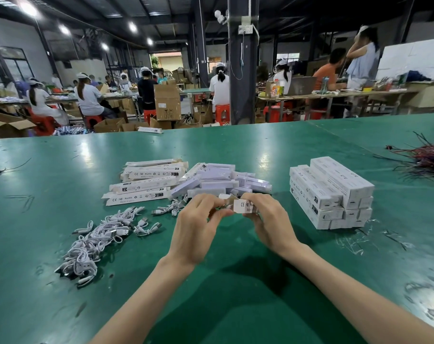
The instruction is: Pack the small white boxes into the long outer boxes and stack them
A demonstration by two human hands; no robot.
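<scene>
Head: slim white carton (244, 205)

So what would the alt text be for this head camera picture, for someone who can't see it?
A person's left hand and right hand pinch a printed white outer box above a green table. Beyond lie more long printed boxes, a pile of small white boxes and loose white cables at left; a stack of closed long boxes stands at right.

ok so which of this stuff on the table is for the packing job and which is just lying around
Job: held outer box, small white boxes, flat outer boxes, finished stack.
Lying about: white cables, coloured wires, plastic scraps.
</scene>
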